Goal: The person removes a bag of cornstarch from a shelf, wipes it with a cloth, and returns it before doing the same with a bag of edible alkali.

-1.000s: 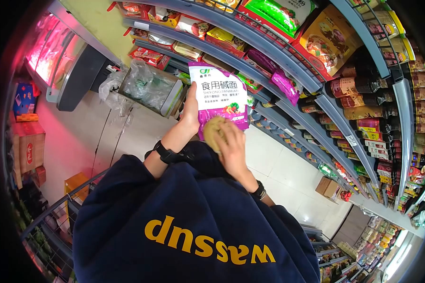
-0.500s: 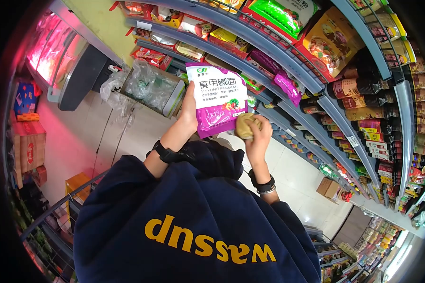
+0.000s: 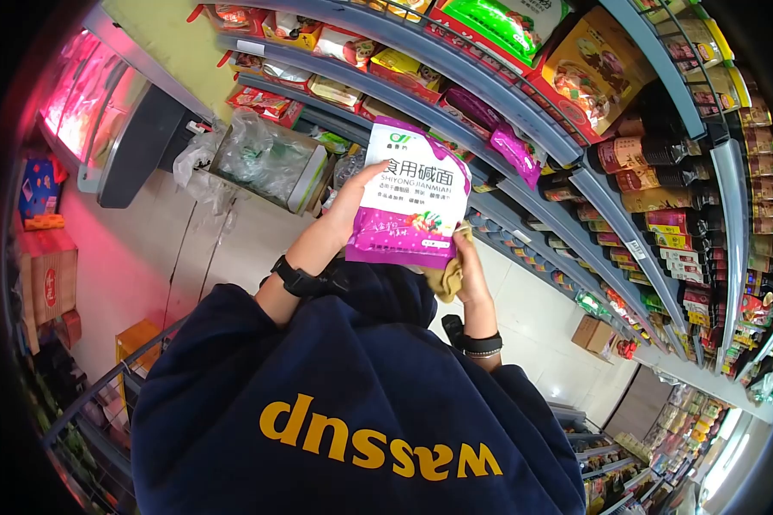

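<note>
Presently gripping tan cloth [image 3: 446, 281] in right hand [image 3: 471, 268] at lower right corner of white-and-purple packet [image 3: 414, 196], fingertips partly hidden; clamping packet ahead of chest by left edge in left hand [image 3: 345, 206], thumb in front, other fingers unseen, apparently to leave print mostly uncovered. Beyond: open carton [image 3: 304, 182], stocked shelves [image 3: 735, 215].

A loose navy top [image 3: 352, 378] bore yellow "wassup" lettering [image 3: 372, 442], worn with 2 black wristbands [image 3: 298, 276] and 1 thin pale bracelet [image 3: 483, 353].

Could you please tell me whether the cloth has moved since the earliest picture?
Yes: against the carton, the cloth has shifted right and down in view, from the front of the packet to its lower right corner.
</note>
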The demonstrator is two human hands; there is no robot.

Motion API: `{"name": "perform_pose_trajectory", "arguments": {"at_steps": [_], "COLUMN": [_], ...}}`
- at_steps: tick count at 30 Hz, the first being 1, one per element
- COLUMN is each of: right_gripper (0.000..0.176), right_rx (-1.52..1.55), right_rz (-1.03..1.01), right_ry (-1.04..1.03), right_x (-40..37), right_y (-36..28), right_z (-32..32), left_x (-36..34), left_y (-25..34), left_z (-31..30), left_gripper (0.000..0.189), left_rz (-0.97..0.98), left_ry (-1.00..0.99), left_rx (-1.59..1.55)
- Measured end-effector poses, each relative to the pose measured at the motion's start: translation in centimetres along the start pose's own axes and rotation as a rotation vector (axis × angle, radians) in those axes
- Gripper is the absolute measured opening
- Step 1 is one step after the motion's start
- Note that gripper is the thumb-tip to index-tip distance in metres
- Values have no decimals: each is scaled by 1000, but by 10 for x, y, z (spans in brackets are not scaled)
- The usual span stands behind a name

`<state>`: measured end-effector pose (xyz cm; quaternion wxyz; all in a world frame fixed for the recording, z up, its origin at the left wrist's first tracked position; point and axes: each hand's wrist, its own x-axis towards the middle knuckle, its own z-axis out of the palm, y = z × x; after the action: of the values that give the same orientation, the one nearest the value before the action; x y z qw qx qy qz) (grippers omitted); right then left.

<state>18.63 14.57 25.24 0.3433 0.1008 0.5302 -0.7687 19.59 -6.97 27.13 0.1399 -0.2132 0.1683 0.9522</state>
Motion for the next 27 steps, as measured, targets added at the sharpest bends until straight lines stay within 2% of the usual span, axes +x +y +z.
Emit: {"name": "perform_pose_trajectory", "arguments": {"at_steps": [3,5,10,17,19,23,25,27], "right_gripper": [47,43,37,32,31,30,33,37], "right_rx": [-88,-255,-216,-166,-192,-324,-258,-179], "right_rz": [-8,-73,-99,-155,-172,-366,-379,-404], "right_ry": [1,-94,-46,38,61,163,246,226], "right_x": [-6,-9,-10,-7,-7,-11,-12,-8], "right_y": [5,3,0,3,4,-4,-11,-16], "right_z": [0,2,7,12,11,5,4,-1], "left_x": [4,1,9,8,9,8,6,0], "left_y": [-1,-2,-13,-9,-7,-5,-7,-10], "left_z": [-3,-3,-9,-3,-6,-5,-3,8], "left_gripper": [40,39,33,35,36,40,45,47], "left_rz": [-64,-37,101,120,103,124,76,33], "left_ry": [-18,11,3,44,13,-120,-184,-182], "left_rx": [61,330,470,556,547,596,759,753]}}
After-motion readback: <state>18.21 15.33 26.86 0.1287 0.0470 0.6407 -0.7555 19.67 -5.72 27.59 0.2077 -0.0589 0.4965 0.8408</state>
